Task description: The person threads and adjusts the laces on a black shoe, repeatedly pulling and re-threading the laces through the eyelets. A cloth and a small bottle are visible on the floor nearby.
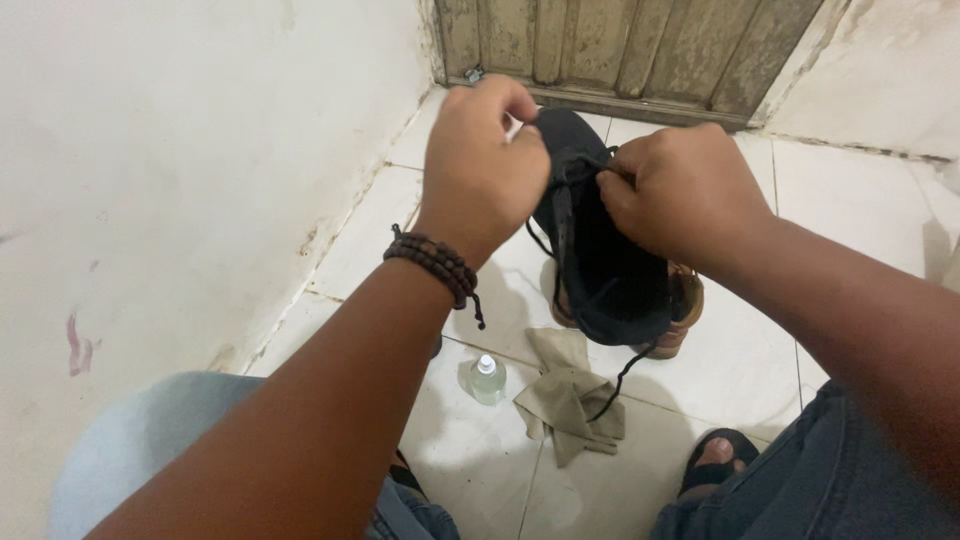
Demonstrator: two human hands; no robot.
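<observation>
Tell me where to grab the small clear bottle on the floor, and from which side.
Grip the small clear bottle around its body just below the white cap, coming straight down from above. It seems to stand upright on the tiled floor, cap towards the camera. The crumpled khaki cloth lies close on its right, so the fingers would probably fit best at its front and back.

**Layout, head view**

Shoe [600, 250] held at centre, above the tiled floor [760, 370]. Left hand [485, 165] at its 10 o'clock, right hand [680, 190] at its 2 o'clock, both on the lace [575, 175]. Second shoe [685, 310] behind it at 4 o'clock. Cloth [565, 395] on floor at 6 o'clock; small bottle [487, 378] just beside cloth, at its 9 o'clock. Wall [180, 180] at 9 o'clock, door [620, 50] at 12. Sandalled foot [715, 460] at 5 o'clock.
</observation>
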